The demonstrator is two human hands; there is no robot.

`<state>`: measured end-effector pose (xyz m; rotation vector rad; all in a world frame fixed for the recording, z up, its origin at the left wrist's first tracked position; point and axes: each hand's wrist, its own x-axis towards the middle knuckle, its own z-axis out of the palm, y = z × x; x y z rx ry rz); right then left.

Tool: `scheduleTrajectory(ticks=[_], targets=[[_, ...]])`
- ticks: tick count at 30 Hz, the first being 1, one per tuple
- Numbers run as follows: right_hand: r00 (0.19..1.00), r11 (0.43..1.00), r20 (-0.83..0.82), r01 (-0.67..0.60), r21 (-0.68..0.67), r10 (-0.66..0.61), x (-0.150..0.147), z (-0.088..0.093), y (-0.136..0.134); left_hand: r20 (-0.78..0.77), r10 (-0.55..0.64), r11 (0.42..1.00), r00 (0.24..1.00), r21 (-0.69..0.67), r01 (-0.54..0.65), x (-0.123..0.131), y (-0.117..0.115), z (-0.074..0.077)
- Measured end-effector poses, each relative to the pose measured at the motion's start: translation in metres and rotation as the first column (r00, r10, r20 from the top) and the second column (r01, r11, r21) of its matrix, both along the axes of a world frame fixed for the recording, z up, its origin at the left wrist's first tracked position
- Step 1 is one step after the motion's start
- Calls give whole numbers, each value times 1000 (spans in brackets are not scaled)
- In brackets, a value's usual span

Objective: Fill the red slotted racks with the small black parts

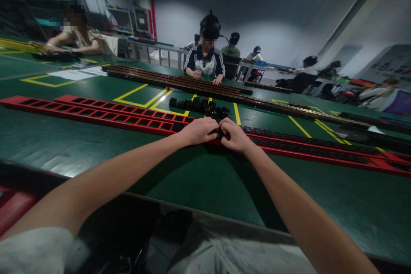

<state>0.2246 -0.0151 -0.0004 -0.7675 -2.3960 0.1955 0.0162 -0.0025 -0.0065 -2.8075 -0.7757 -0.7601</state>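
Two long red slotted rails (128,122) run side by side across the green table. Their left stretch shows bare square openings, while black square parts (276,141) fill the slots to the right. Over the middle of the nearer rail, my left hand (201,131) is closed, fingers curled down. Close beside it, my right hand (234,135) is also closed, its thumb and fingers pinched at the rail. A dark piece shows between the hands, but what each one grips is hidden. Just behind them lies a loose pile of small black parts (201,106).
Long brown-black strips (173,78) lie across the table beyond the rails. A co-worker (205,58) sits opposite, and another person (78,34) is at the far left. White papers (73,73) rest at the back left. Yellow tape lines mark the green tabletop (180,175).
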Motion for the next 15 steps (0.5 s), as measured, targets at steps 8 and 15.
scheduleTrajectory(ticks=[8,15], targets=[[1000,1000,23,11,0,-11,1,0,1,-5,-2,1000,1000,3,2,1,0,0],[995,995,-41,94,37,-93,2,-3,3,-29,-74,996,997,48,75,0,6,-6]])
